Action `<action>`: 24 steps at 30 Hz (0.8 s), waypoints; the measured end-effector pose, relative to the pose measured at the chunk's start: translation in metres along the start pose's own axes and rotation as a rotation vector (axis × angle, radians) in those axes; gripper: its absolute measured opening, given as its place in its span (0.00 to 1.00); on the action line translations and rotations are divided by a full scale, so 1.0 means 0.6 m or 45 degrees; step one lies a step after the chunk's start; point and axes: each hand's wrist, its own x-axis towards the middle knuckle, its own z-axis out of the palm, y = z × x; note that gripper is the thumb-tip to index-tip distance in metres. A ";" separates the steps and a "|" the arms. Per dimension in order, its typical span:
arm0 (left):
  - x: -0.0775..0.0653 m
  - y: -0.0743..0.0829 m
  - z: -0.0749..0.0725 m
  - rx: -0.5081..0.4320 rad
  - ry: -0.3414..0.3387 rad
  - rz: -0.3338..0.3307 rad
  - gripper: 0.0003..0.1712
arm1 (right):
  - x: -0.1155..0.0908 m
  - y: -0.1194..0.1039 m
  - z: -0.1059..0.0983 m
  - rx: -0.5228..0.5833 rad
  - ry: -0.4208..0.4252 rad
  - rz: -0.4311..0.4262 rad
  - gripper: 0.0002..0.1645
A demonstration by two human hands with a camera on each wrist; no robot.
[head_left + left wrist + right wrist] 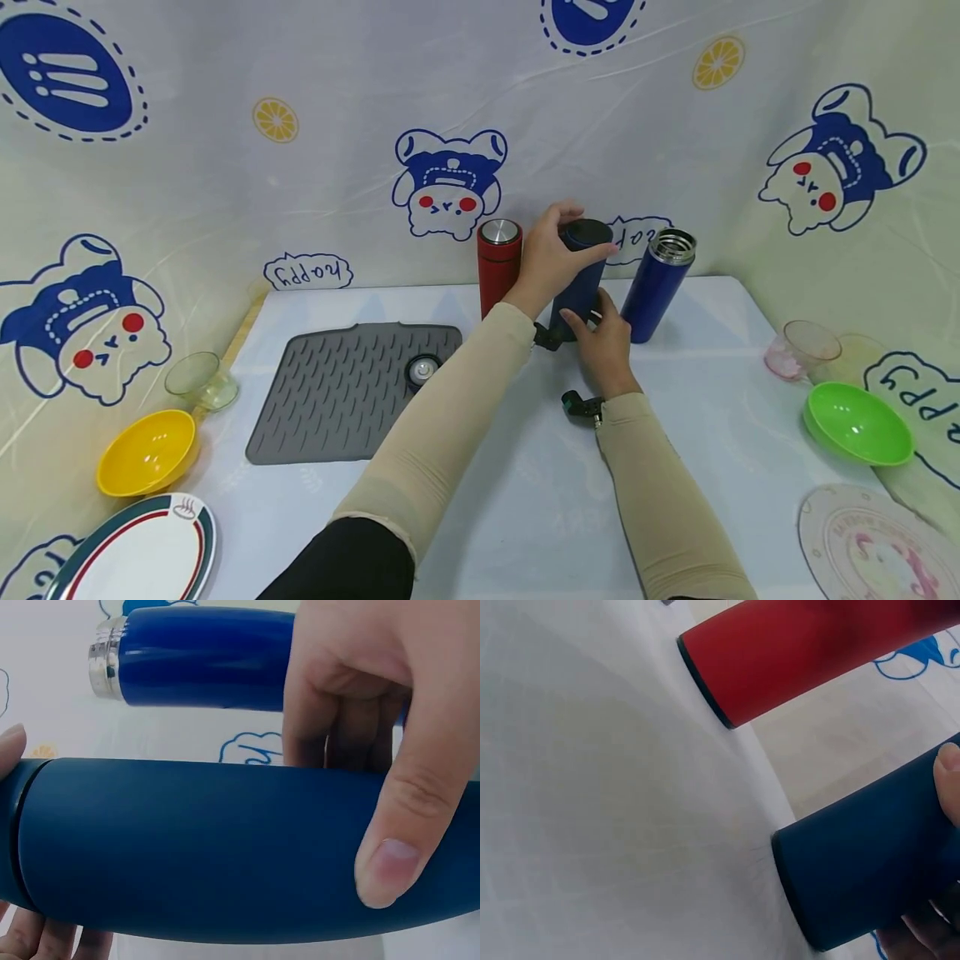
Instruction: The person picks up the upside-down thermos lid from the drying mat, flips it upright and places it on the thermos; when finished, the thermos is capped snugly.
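Note:
A dark blue thermos flask [579, 287] stands upright toward the back of the table, its black-topped lid [585, 233] on. My left hand [551, 262] reaches over from the left, fingers and thumb round that lid. Lower down, my right hand [606, 346] grips the flask's body; in the left wrist view its thumb [394, 862] presses on the near side. Just right of it is a bright blue flask [656, 292] with a bare steel threaded mouth. On the left, partly behind my left forearm, stands a red flask [498, 262] with a silver-topped lid.
A grey ribbed mat [337, 400] lies left, with a round black-and-silver lid [422, 370] on it. Along the left edge are a glass [202, 382], a yellow bowl [147, 452] and plates [135, 554]. At right are a pinkish glass [802, 350], green bowl [858, 423] and pale plate [870, 542].

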 end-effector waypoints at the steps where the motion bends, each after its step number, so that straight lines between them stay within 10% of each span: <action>1: -0.001 -0.001 0.000 0.001 0.007 0.001 0.42 | 0.000 0.000 -0.001 0.001 -0.013 0.022 0.44; 24: 0.000 -0.003 -0.009 -0.040 -0.057 0.038 0.42 | 0.021 0.014 -0.017 0.246 -0.205 0.147 0.44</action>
